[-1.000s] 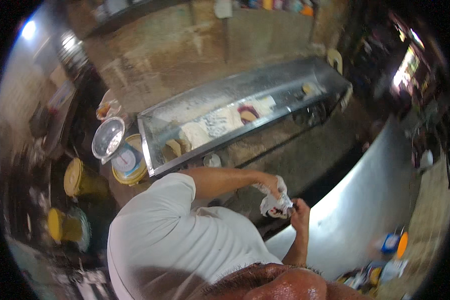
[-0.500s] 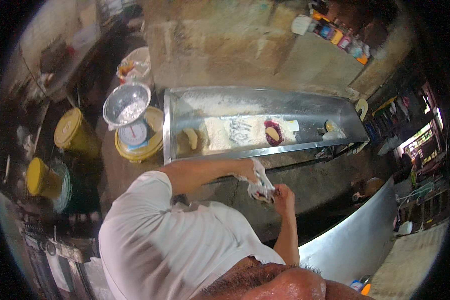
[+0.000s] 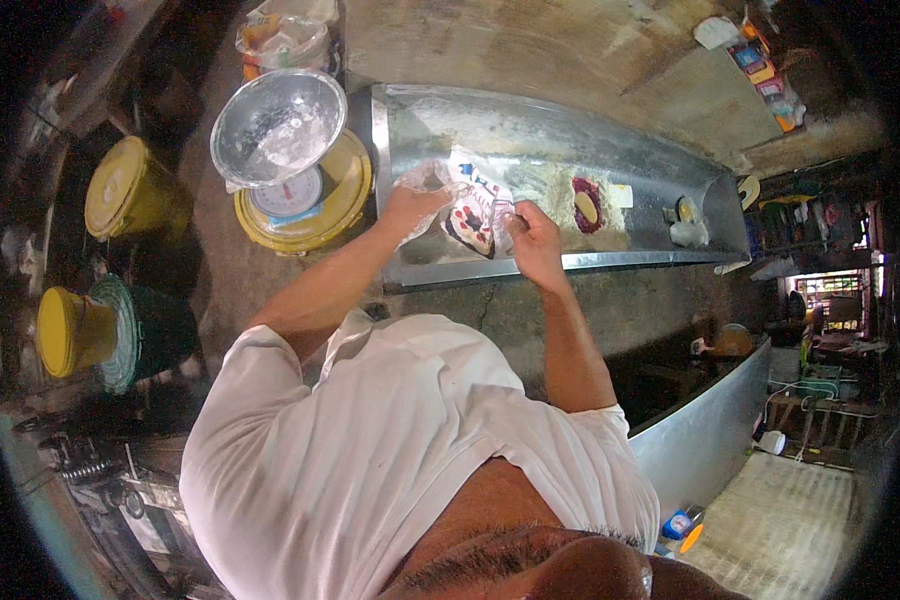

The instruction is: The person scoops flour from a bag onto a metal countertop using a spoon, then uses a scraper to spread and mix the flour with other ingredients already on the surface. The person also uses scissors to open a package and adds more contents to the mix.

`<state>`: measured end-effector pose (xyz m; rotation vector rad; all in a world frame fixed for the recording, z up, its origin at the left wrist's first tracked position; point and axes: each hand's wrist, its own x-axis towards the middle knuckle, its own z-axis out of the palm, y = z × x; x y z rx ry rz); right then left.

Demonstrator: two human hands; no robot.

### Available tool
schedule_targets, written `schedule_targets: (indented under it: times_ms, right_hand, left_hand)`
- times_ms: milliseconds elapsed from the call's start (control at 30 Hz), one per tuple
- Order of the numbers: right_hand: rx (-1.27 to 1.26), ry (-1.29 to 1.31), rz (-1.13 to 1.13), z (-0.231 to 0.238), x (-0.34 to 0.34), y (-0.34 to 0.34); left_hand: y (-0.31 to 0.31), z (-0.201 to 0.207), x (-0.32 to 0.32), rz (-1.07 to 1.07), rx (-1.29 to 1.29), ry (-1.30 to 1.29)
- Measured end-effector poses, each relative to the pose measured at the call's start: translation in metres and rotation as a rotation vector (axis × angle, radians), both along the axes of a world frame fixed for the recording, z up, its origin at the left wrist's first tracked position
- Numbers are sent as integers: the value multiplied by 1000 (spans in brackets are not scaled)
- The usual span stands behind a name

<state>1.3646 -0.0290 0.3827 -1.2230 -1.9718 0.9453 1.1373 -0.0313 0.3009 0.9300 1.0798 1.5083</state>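
Both hands have been brought forward since the earlier frame in the head view: the printed bag [image 3: 478, 222], which was held outside the metal trough [image 3: 570, 262], beyond its near edge, is now held over the trough's left half. What this means for the work in hand is that the bag now lies within the trough's rim, above the area where pale powder [image 3: 548, 185] is spread; whether the powder is touched by it cannot be told.

In the same head view, crumpled clear plastic [image 3: 432, 178] is held by the left hand [image 3: 407, 208], close to the trough's left end; its fingers seem to be closed on it, though the tips are partly hidden. The bag's right side is pinched by the right hand [image 3: 536, 240], with thumb and fingers together on it, just inside the near edge. The white face of the bag, marked in red, blue and black, is slackly creased between the two hands.

Farther right along the trough, a purple-red patch [image 3: 583, 188] is topped by a yellowish piece [image 3: 586, 209], with a white card [image 3: 620, 196] just beside it. A small clear bag [image 3: 688, 232] is seen nearer the right end. Outside the left end, a metal bowl [image 3: 279, 127] is carried by a dial scale [image 3: 288, 192], beneath which a yellow lid [image 3: 342, 190] is visible.
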Motion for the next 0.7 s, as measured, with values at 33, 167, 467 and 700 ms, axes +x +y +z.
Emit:
schedule_targets:
  times_ms: [33, 167, 467, 700]
  right_hand:
    - [50, -18, 13, -9, -7, 5]
    - [-16, -111, -5, -22, -32, 16]
    - [185, -120, 80, 17, -109, 30]
    - [-89, 302, -158, 9, -136, 86]
  left_hand:
    - [-8, 15, -8, 45, -32, 76]
    - [-11, 26, -32, 11, 9, 153]
    - [-40, 55, -73, 161, 4, 445]
    - [-38, 3, -101, 479, 405, 900]
